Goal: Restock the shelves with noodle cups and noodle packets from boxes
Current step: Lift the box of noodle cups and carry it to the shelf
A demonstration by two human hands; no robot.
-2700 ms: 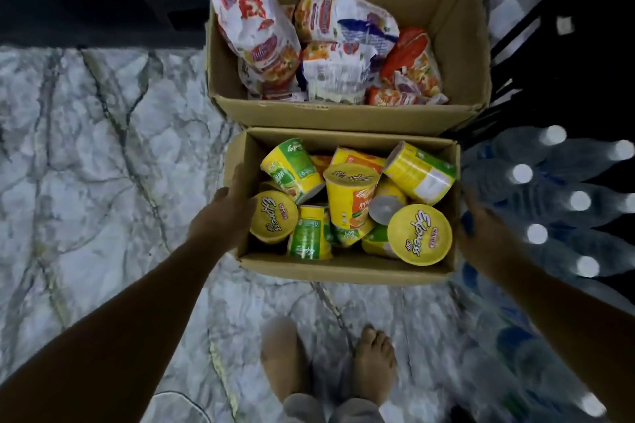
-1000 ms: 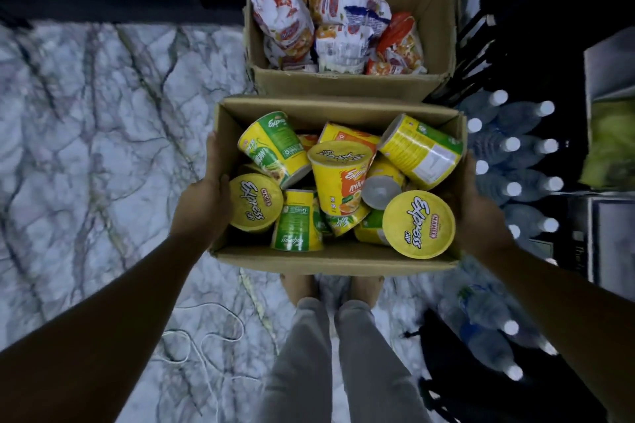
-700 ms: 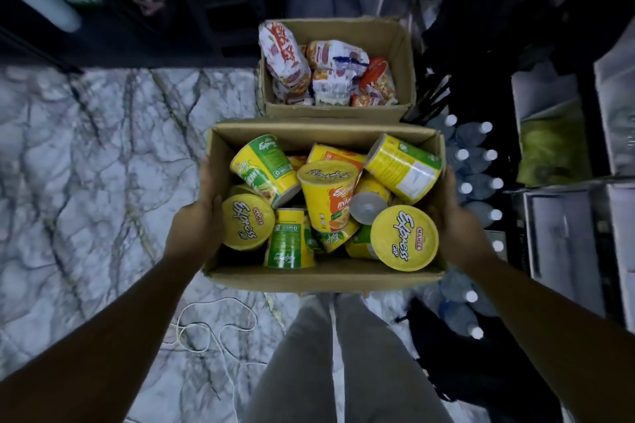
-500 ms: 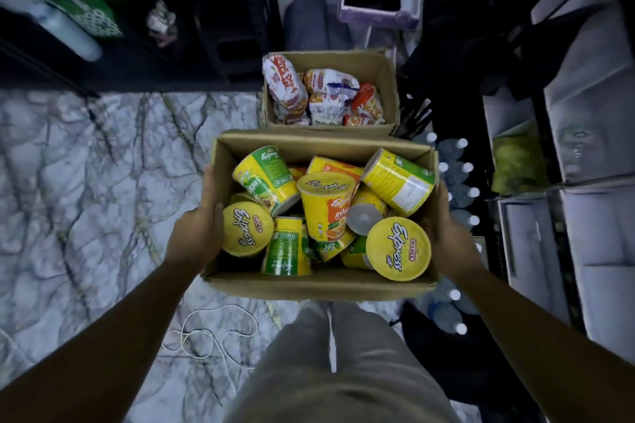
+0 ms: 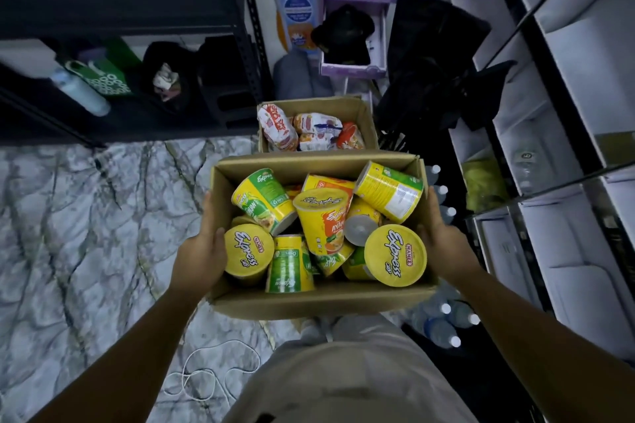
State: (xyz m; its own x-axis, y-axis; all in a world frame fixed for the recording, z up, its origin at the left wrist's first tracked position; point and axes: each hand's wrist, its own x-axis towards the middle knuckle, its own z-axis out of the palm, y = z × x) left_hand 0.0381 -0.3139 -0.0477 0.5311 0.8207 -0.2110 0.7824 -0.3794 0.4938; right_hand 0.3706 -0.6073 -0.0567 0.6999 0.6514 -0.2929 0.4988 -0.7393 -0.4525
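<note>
I judge the restocking as barely started. The white shelves (image 5: pixel 567 55) down the right side of the frame show none of my noodles, and both boxes look full. The cup box (image 5: pixel 319 302) fills the centre of the frame, lifted clear of the marble floor (image 5: pixel 68 216) between my two hands. Just above it in the frame, the packet box (image 5: pixel 366 113) sits on the floor, well below the box I carry. Everything is left to do: carry, place the cups, then come back for the packets.

The noodle cups (image 5: pixel 323 216) lie jumbled, some on their sides, two with their yellow lids facing me. The noodle packets (image 5: pixel 316 129) stand loosely packed.

My left hand (image 5: pixel 199 251) grips the box's left wall and my right hand (image 5: pixel 443 240) the right wall. On each, the fingers (image 5: pixel 208 206) run straight and close together up the outside. The thumbs seem hooked over the rim, the left one beside a cup lid, though I cannot tell for sure.
</note>
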